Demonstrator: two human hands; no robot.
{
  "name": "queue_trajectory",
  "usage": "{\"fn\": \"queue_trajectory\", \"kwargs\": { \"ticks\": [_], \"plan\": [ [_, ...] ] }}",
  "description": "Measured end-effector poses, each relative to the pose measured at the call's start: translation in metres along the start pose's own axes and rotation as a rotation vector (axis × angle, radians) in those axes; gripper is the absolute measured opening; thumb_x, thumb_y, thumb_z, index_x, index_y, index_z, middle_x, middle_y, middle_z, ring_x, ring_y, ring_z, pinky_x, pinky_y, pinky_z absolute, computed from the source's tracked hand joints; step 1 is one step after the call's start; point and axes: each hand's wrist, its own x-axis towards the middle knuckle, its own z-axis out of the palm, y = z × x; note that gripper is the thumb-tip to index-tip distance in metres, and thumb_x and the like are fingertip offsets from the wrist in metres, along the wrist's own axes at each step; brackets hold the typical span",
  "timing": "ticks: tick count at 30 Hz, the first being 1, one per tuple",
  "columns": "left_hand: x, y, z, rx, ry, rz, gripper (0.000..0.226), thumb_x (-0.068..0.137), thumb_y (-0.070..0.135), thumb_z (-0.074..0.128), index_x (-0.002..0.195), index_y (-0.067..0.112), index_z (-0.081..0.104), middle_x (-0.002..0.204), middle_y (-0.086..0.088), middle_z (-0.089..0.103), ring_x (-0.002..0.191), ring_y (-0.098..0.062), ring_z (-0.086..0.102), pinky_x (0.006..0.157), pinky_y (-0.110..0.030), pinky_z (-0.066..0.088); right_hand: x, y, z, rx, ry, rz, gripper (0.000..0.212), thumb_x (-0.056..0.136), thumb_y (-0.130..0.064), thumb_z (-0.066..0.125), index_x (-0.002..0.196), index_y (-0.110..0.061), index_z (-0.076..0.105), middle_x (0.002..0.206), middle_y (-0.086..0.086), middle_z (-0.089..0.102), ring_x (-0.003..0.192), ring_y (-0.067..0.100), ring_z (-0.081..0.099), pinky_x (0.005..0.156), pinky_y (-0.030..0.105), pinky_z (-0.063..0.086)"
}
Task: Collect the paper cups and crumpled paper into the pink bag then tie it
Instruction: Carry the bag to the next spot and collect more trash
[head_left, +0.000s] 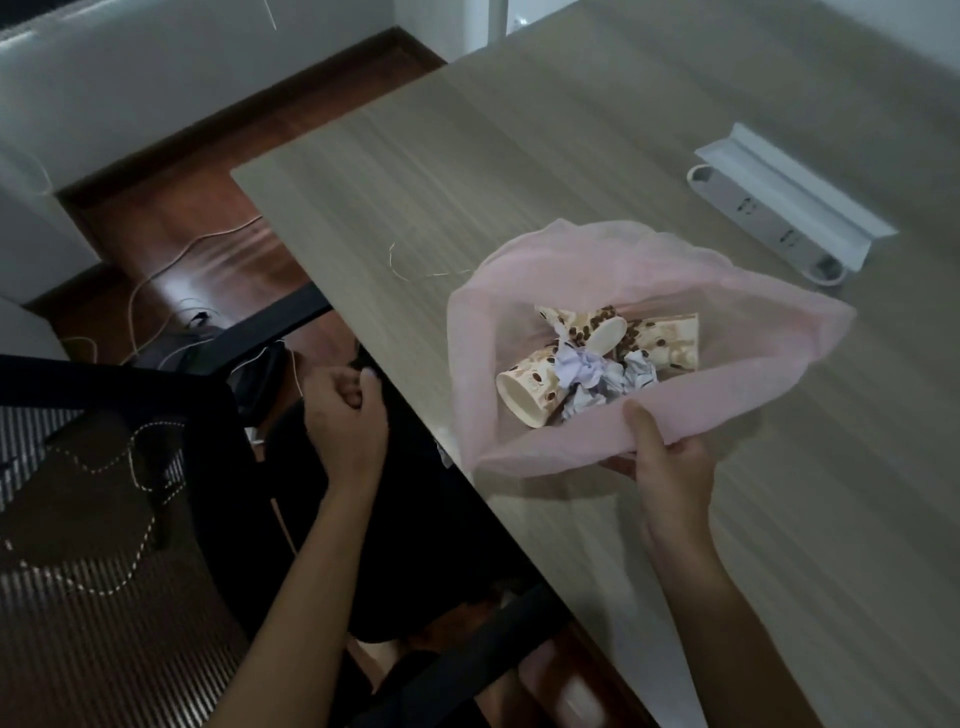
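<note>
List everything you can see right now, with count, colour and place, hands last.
pink bag: one, sheer pink, mouth open, on the table
paper cups: at least three, cream with brown bean print, inside the bag
crumpled paper: several white wads, inside the bag among the cups
table: one, light wood grain
power strip: one, white, on the table beyond the bag
thin wire: one, pale, on the table left of the bag
chair: one, black mesh, left of the table
left hand: fingers curled, off the table edge
right hand: grips the bag's near rim
</note>
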Motion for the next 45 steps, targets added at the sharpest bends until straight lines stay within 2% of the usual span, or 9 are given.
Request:
{"fn": "queue_trajectory", "kwargs": {
  "ticks": [3, 8, 11, 14, 21, 24, 33, 38, 45],
  "plan": [
    [0.024, -0.080, 0.015, 0.383, -0.294, -0.197, 0.030, 0.088, 0.018, 0.063, 0.114, 0.003, 0.059, 0.119, -0.022, 0.052, 0.101, -0.038, 0.057, 0.090, -0.038, 0.043, -0.003, 0.008, 0.007, 0.026, -0.001, 0.025, 0.016, 0.083, -0.024, 0.075, 0.097, -0.022, 0.069, 0.091, -0.012, 0.076, 0.086, 0.007, 0.073, 0.064, 0.027, 0.060],
    [0.055, -0.162, 0.041, 0.748, -0.674, -0.172, 0.057, 0.090, 0.027, 0.062, 0.142, 0.013, 0.044, 0.147, -0.025, 0.034, 0.133, -0.043, 0.034, 0.106, -0.046, 0.036, -0.006, 0.019, 0.011, 0.005, 0.028, 0.012, 0.018, 0.076, -0.032, 0.078, 0.093, -0.028, 0.073, 0.100, -0.010, 0.076, 0.095, 0.013, 0.072, 0.086, 0.042, 0.057],
    [0.069, -0.185, 0.058, 0.778, -0.734, -0.165, 0.063, 0.089, 0.023, 0.066, 0.146, 0.021, 0.040, 0.154, -0.023, 0.023, 0.135, -0.044, 0.033, 0.108, -0.049, 0.036, -0.009, 0.025, 0.011, 0.005, 0.031, 0.008, 0.032, 0.063, -0.042, 0.076, 0.094, -0.032, 0.075, 0.101, -0.009, 0.076, 0.094, 0.011, 0.072, 0.083, 0.041, 0.056],
    [0.067, -0.207, 0.069, 0.781, -0.860, -0.129, 0.066, 0.087, 0.015, 0.069, 0.146, 0.020, 0.041, 0.147, -0.020, 0.036, 0.126, -0.041, 0.044, 0.103, -0.047, 0.041, -0.009, 0.028, 0.012, 0.011, 0.041, 0.002, 0.040, 0.063, -0.041, 0.075, 0.099, -0.024, 0.073, 0.102, -0.007, 0.076, 0.095, 0.012, 0.072, 0.086, 0.044, 0.055],
    [0.025, -0.216, 0.052, 0.710, -0.726, -0.212, 0.021, 0.093, 0.018, 0.059, 0.113, 0.013, 0.056, 0.113, -0.023, 0.048, 0.066, -0.022, 0.043, 0.069, -0.034, 0.042, -0.010, 0.028, 0.013, -0.004, 0.059, 0.012, 0.041, 0.065, -0.041, 0.076, 0.101, -0.020, 0.074, 0.103, -0.005, 0.076, 0.098, 0.016, 0.072, 0.093, 0.051, 0.054],
    [0.000, -0.217, 0.042, 0.738, -0.726, -0.286, 0.018, 0.087, 0.018, 0.068, 0.101, 0.010, 0.060, 0.111, -0.018, 0.048, 0.076, -0.028, 0.053, 0.073, -0.034, 0.048, -0.012, 0.026, 0.013, -0.014, 0.035, 0.002, 0.030, 0.074, -0.035, 0.076, 0.100, -0.022, 0.073, 0.105, -0.004, 0.075, 0.100, 0.018, 0.071, 0.094, 0.052, 0.053],
    [-0.036, -0.228, 0.039, 0.741, -0.624, -0.310, 0.024, 0.085, 0.011, 0.065, 0.104, 0.002, 0.053, 0.114, -0.021, 0.054, 0.099, -0.037, 0.058, 0.080, -0.038, 0.048, -0.008, 0.033, 0.003, -0.069, -0.024, -0.026, 0.049, 0.066, -0.045, 0.075, 0.106, -0.016, 0.073, 0.105, -0.001, 0.076, 0.100, 0.020, 0.071, 0.093, 0.052, 0.053],
    [-0.023, -0.191, 0.026, 0.497, -0.497, -0.363, 0.047, 0.079, 0.015, 0.075, 0.122, 0.002, 0.060, 0.120, -0.023, 0.060, 0.108, -0.039, 0.059, 0.091, -0.040, 0.050, -0.009, 0.031, 0.001, -0.051, -0.068, -0.011, 0.047, 0.067, -0.043, 0.073, 0.106, -0.016, 0.072, 0.102, -0.002, 0.076, 0.097, 0.020, 0.072, 0.080, 0.043, 0.058],
    [0.024, -0.037, -0.014, -0.039, -0.090, -0.093, 0.030, 0.071, 0.016, 0.078, 0.099, 0.011, 0.066, 0.093, -0.005, 0.069, 0.084, -0.019, 0.067, 0.083, -0.033, 0.055, -0.017, 0.022, -0.002, -0.047, -0.108, 0.010, 0.004, 0.086, -0.017, 0.070, 0.085, -0.020, 0.072, 0.083, -0.011, 0.077, 0.076, 0.013, 0.074, 0.056, 0.030, 0.057]
  ]
}}
